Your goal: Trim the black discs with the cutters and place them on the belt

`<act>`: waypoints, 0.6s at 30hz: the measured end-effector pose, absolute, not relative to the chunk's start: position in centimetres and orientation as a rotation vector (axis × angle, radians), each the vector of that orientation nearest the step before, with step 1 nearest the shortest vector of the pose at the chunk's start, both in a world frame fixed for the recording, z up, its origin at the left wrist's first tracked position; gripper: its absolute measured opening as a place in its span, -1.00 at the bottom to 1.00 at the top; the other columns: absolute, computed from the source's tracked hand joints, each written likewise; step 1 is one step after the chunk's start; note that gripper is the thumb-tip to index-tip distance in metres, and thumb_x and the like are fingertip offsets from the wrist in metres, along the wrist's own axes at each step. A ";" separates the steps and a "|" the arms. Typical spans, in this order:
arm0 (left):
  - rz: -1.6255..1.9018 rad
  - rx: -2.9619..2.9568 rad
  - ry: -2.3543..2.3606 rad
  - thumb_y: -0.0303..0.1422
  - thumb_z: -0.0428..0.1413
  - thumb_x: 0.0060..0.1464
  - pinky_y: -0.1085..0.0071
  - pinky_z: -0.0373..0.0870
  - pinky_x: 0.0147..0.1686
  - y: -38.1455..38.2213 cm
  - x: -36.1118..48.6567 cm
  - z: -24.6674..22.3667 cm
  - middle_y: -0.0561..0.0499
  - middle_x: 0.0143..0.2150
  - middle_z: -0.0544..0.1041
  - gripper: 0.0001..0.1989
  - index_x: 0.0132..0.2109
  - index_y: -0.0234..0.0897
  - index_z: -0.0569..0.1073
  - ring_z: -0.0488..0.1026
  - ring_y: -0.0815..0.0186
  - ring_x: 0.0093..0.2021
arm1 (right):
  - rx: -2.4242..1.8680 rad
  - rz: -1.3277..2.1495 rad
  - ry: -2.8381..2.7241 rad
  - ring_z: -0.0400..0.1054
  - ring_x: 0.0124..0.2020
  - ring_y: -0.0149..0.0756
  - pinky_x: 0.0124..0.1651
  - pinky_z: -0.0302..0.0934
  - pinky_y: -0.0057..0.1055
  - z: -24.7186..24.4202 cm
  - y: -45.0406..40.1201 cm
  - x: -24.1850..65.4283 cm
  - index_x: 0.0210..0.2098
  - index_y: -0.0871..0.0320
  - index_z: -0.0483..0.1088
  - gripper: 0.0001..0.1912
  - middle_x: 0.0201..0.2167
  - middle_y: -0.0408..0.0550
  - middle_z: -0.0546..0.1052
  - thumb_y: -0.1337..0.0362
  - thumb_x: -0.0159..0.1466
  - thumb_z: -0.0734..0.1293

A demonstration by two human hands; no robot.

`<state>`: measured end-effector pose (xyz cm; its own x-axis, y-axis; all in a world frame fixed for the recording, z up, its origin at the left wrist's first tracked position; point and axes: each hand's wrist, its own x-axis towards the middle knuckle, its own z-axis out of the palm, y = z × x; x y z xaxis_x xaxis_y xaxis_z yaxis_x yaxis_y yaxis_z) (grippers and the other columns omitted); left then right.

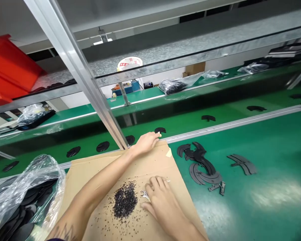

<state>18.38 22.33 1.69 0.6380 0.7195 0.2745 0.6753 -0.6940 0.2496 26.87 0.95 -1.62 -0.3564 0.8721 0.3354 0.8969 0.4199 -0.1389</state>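
Note:
My left hand (146, 143) reaches across to the green belt, its fingertips at the near edge of a black curved piece (160, 130). Its index finger is stretched out, with something pale at the tip, and the thumb stands apart. On the cardboard sheet (95, 170), my right hand (162, 197) lies palm down with bent fingers and the thumb spread. A small shiny metal item (145, 194) shows between thumb and index finger, partly hidden by the hand. Left of it is a pile of tiny black parts (124, 200), with loose ones scattered around.
Black curved parts (200, 159) lie stacked on the green table at right, with another curved part (242, 163) farther over. A clear plastic bag (57, 174) of black discs sits at left. A metal post (90, 87) rises behind the cardboard. Black discs (102, 146) rest along the belt.

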 end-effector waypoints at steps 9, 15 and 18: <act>0.565 2.465 1.365 -0.41 0.11 0.30 0.21 0.50 -0.01 25.5 23.8 2.5 -0.10 -0.04 0.53 -0.87 -0.06 -0.35 0.50 0.51 0.24 -0.05 | -1.446 -0.105 -2.220 0.38 -0.03 -0.04 -0.01 0.34 -0.15 -1.7 1.3 27.3 -0.16 0.12 0.43 -0.80 -0.11 0.07 0.47 0.23 0.26 0.44; 0.755 2.443 1.214 -0.54 0.13 0.19 0.45 0.47 -0.04 19.1 16.7 5.2 -0.04 -0.13 0.57 -0.86 -0.16 -0.31 0.57 0.53 0.33 -0.10 | -1.244 -0.533 -1.831 0.19 0.30 0.23 0.16 0.28 0.07 0.3 3.0 28.2 0.30 0.23 0.19 -0.47 0.24 0.38 0.28 0.32 0.36 0.28; 0.788 2.235 0.943 -0.50 0.15 0.18 0.48 0.51 -0.12 13.2 11.8 5.3 -0.04 -0.19 0.59 -0.90 -0.19 -0.36 0.56 0.56 0.34 -0.18 | -1.198 -0.521 -1.825 0.29 0.25 0.21 0.10 0.32 -0.02 0.2 3.6 28.5 0.40 0.20 0.05 -0.34 0.29 0.34 0.28 0.29 0.37 0.29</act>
<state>11.83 13.23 5.27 0.5748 0.7654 0.2893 0.4209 -0.5798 0.6976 28.47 3.64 0.24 -0.1612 0.5236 0.8366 0.8862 0.4498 -0.1107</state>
